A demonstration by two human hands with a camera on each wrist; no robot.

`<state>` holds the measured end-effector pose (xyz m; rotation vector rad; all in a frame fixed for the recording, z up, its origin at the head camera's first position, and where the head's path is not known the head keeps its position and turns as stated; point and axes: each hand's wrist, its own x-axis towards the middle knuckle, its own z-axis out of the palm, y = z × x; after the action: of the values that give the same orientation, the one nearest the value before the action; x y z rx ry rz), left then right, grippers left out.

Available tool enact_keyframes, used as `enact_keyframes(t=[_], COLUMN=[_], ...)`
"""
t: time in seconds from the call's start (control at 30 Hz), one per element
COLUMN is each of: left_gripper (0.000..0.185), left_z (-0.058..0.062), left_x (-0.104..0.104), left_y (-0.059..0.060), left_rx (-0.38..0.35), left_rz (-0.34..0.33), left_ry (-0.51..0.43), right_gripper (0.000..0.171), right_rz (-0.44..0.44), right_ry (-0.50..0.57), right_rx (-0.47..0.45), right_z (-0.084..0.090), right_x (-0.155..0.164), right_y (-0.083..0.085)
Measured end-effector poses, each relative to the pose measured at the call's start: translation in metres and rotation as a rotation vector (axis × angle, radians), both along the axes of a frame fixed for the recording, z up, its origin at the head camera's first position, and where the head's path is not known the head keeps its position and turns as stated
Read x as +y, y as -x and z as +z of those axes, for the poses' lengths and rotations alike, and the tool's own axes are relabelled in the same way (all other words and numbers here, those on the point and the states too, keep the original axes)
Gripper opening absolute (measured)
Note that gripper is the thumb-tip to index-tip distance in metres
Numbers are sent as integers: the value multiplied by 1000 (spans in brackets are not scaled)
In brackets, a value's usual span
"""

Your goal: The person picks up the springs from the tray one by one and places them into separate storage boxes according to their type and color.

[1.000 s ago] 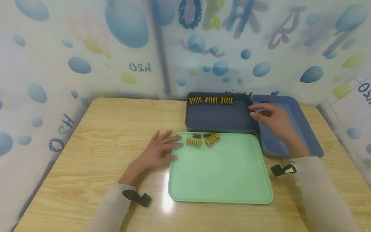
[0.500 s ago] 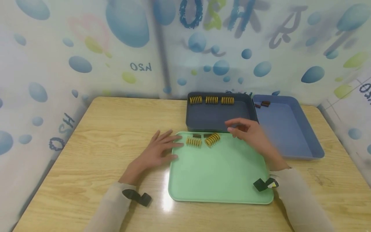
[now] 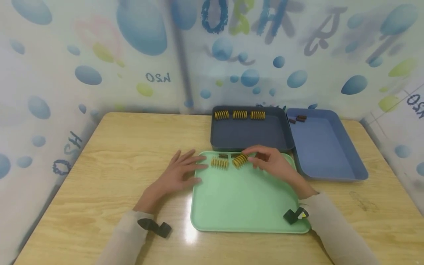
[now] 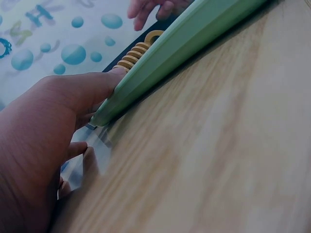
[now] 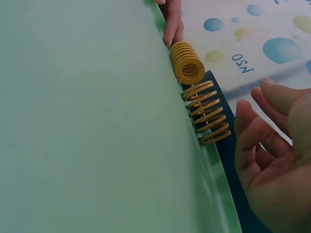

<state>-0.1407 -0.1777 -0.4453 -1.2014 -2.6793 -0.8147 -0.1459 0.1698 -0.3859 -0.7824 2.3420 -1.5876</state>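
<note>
Two yellow coil springs lie near the far edge of the light green tray (image 3: pixel 248 206). The left spring (image 3: pixel 219 163) lies lengthwise; the right spring (image 3: pixel 239 161) is slanted. Beside them are two small dark springs (image 3: pixel 223 156), one partly covered by the slanted yellow spring. My right hand (image 3: pixel 273 163) reaches in from the right, index finger and thumb spread at that slanted spring. The right wrist view shows a gap between these fingers and the yellow coils (image 5: pixel 206 114). My left hand (image 3: pixel 175 173) rests at the green tray's left rim, fingers extended over it.
Behind the green tray stands a dark tray (image 3: pixel 248 136) with three yellow springs (image 3: pixel 240 115) in a row at its back. A blue tray (image 3: pixel 328 147) on the right holds several small dark springs (image 3: pixel 301 118). A patterned sheet (image 3: pixel 132 73) hangs behind the wooden table (image 3: pixel 109 165).
My right hand has moved from over the blue tray leftward and down to the slanted yellow spring. My left hand has stayed at the green tray's left rim.
</note>
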Motion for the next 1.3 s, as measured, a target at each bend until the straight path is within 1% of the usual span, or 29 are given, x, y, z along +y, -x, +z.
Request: enact_keyframes(t=[0.2,0.33,0.43,0.53,0.8,1.07,1.2,1.3], left_gripper=[44,44,44,44,44,44,44,44], left_z=[-2,-3,-2,-1,-2,-2,0,-1], left_x=[-1,-2,-2,-1,-1,-1,0,0], left_y=[-1,-1,-1,-1,-1,-1,-1,-1], left_rx=[-4,0,3,-1,-6,-3,-6,-11], left_rz=[7,2,-1,-1,-3,1,5,2], left_ry=[1,-1,-5,-3,9,8,8,7], right_gripper=[31,32,31,30,29,27,30,31], right_rz=[74,115,96,71,43,22,20,20], right_ry=[-13,-3,-3,-6,-15,-13,-33,-60], right_rx=[62,130,192,226,210,197,158,107], right_z=[-1,-6,-8,-9,-12,-17,-17,-16], right_x=[-6,-6,-6,-6,-5,-2,0,0], right_y=[-5,-6,-6,-6,-8,-5,-4,-4])
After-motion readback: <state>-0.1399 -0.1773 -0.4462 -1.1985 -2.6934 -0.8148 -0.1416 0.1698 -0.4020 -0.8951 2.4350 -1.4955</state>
